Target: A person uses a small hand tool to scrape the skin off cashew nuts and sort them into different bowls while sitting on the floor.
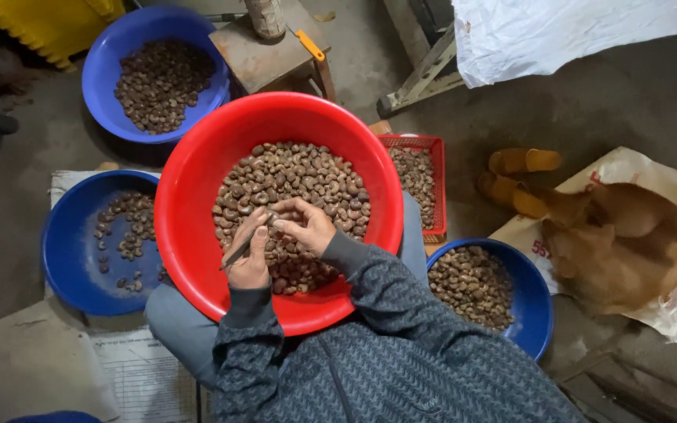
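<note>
A big red basin [190,196] rests on my lap, half full of brown nuts [307,176]. My left hand [248,262] hovers over the nuts and grips a thin dark tool [238,252] that points up toward the other hand. My right hand [305,223] is closed on a single nut at the tool's tip. Both sleeves are grey-blue patterned fabric.
Blue bowl [72,251] with a few nuts at my left, blue bowl [123,47] of nuts behind it, blue bowl [530,298] of nuts at my right. Red mesh basket [436,188] behind the basin. A small wooden stool [268,55], an orange-brown dog [613,243] on a sack.
</note>
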